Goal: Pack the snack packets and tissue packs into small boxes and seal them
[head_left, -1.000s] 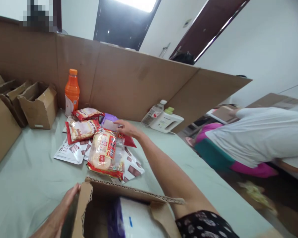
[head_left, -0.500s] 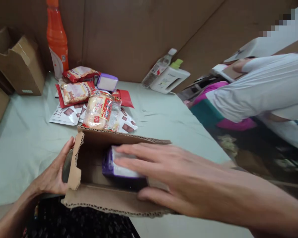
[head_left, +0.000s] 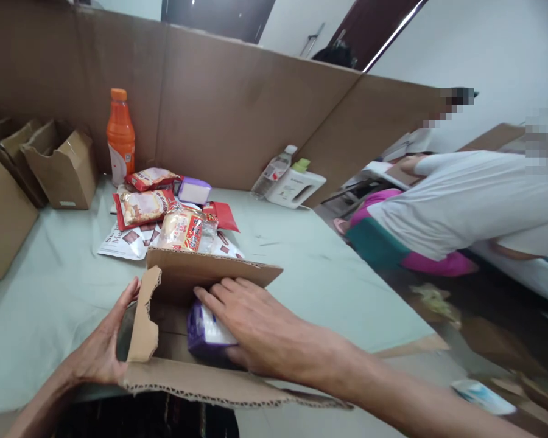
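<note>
An open cardboard box point(head_left: 205, 380) with torn, ragged flaps stands at the near edge of the table. My left hand point(head_left: 103, 344) grips its left end, the thumb raised along the outside; some fingers are hidden. Inside the box lies a purple and white tissue pack point(head_left: 210, 328). Over the pack's right part my right hand point(head_left: 242, 316) is closed, fingers across its top and thumb low on the near side. Just beyond the box is a heap of snacks: red packets point(head_left: 144, 208), a clear-wrapped bread point(head_left: 180, 228) and a white pouch point(head_left: 123, 242).
A second tissue pack point(head_left: 194, 190) lies behind the snacks. An orange bottle point(head_left: 120, 137) stands by the cardboard partition point(head_left: 228, 109). Rightward are a clear bottle point(head_left: 274, 171) and a white jug point(head_left: 296, 185). More cardboard boxes point(head_left: 66, 173) stand left. A person in a white shirt point(head_left: 466, 194) is at right.
My view has tilted up, showing more above the partition. My right hand has drawn its fingers in around the tissue pack inside the box. The left hand still holds the box end.
</note>
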Demonstrator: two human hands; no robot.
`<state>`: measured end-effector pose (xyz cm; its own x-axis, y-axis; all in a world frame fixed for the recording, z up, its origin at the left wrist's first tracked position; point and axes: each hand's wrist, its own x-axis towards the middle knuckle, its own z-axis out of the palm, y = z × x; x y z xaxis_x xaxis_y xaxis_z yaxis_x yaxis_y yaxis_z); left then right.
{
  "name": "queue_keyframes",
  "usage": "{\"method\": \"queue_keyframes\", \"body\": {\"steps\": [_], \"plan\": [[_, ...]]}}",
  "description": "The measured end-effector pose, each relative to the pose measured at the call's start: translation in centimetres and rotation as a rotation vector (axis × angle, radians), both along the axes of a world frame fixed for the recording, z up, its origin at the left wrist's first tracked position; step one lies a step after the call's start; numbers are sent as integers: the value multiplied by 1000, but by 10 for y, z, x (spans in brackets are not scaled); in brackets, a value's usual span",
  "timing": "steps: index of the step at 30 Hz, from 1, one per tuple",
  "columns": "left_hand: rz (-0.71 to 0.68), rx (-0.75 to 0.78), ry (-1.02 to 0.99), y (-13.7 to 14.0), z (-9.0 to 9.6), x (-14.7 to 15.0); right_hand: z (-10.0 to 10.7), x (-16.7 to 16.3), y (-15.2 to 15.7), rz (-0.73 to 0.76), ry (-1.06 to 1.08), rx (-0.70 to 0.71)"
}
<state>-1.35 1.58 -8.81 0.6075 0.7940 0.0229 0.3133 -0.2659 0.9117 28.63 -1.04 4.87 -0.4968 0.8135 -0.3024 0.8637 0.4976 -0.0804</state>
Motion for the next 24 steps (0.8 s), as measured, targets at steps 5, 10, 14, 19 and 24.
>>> {"method": "queue_keyframes", "body": {"steps": [5, 10, 14, 19, 24], "plan": [[8, 8, 23, -3, -8, -3, 14, 20, -12, -8, 385, 134], [-2, 80, 54, -6, -16, -7, 50, 70, 21, -381, 959, 702], [-18, 118, 78, -11, -31, -13, 40, 103, 116, -553, 833, 1169], [64, 69, 61, -7, -83, -5, -34, 122, 233, -679, 362, 965], [174, -183, 97, 16, -112, 18, -82, 130, 266, -562, 383, 664]]}}
